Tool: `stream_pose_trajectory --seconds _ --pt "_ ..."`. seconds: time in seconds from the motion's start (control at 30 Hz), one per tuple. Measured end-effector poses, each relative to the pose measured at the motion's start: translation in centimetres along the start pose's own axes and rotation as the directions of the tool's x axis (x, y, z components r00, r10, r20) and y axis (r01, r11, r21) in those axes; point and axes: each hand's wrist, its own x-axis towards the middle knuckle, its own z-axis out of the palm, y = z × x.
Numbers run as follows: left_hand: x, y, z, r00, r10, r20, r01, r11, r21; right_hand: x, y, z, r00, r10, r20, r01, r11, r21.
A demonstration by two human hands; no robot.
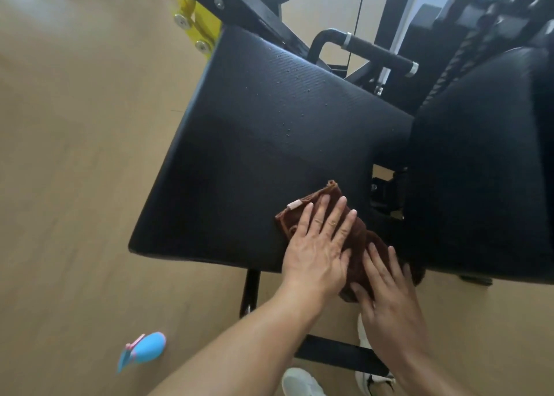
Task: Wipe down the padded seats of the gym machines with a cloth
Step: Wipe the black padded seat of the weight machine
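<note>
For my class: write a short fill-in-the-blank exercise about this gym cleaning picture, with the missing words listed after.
1. Both hands, left hand and right hand, press flat on a ____ cloth.
2. The cloth lies on the black padded ____ of the machine.
3. Small ____ dot the far part of the seat.
4. A blue spray bottle lies on the ____.

Missing words: brown; seat; droplets; floor

Both hands lie flat on a cloth (356,236) at the near right corner of the seat pad (254,156), the left hand (314,251) just left of the right hand (386,293). Beyond the left fingers (338,213) droplets sit on the pad. Right of the right fingers (379,263) stands another pad (479,171), probably the backrest. A spray bottle (144,349) lies on the floor (75,186), well left of both hands.
</note>
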Motion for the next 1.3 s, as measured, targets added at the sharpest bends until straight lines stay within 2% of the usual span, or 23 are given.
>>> stream_pose_trajectory --seconds 0.1,0.2,0.4,0.47,0.53,0.77,0.9,1.07,1.17,1.3 --pt "-0.9 -1.0 -0.8 0.999 -0.044 0.0 0.044 0.998 -0.043 0.7 -1.4 -0.1 0.996 -0.083 -0.035 0.084 0.996 0.033" --pt "-2.7 -3.2 -1.8 0.988 -0.15 -0.023 0.148 0.986 -0.075 2.0 -3.9 0.0 0.976 -0.219 0.014 0.218 0.975 0.054" --pt "-7.6 -12.0 -3.7 0.936 -0.323 -0.141 0.34 0.934 0.114 5.9 -12.5 -0.6 0.867 -0.482 0.126 0.473 0.876 0.098" --pt "-8.2 -13.7 -3.9 0.924 -0.366 -0.108 0.379 0.914 0.143 6.6 -13.7 -0.8 0.845 -0.52 0.12 0.51 0.854 0.106" --pt "-7.7 -13.6 -3.5 0.934 -0.349 -0.072 0.356 0.917 0.18 6.8 -12.9 -0.7 0.843 -0.527 0.106 0.517 0.849 0.11" --pt "-2.4 -8.5 -3.2 0.954 -0.282 -0.105 0.297 0.936 0.187 6.4 -7.6 -0.2 0.939 -0.343 0.016 0.338 0.932 0.13" --pt "1.4 -5.2 -3.0 0.972 -0.218 -0.091 0.231 0.958 0.171 5.5 -4.1 0.1 0.988 -0.147 -0.055 0.154 0.974 0.166" --pt "5.7 -0.2 -2.5 0.997 -0.074 -0.008 0.075 0.989 0.131 3.4 -1.2 0.4 0.994 0.066 -0.09 -0.047 0.979 0.197" --pt "6.8 2.0 -2.2 1.0 -0.003 0.028 0.001 0.997 0.081 2.2 -0.1 -0.1 0.991 0.129 -0.046 -0.116 0.968 0.223" --pt "7.5 4.3 -1.1 0.992 0.104 0.067 -0.107 0.993 0.055 0.5 1.8 -0.7 0.969 0.222 -0.111 -0.194 0.956 0.219"
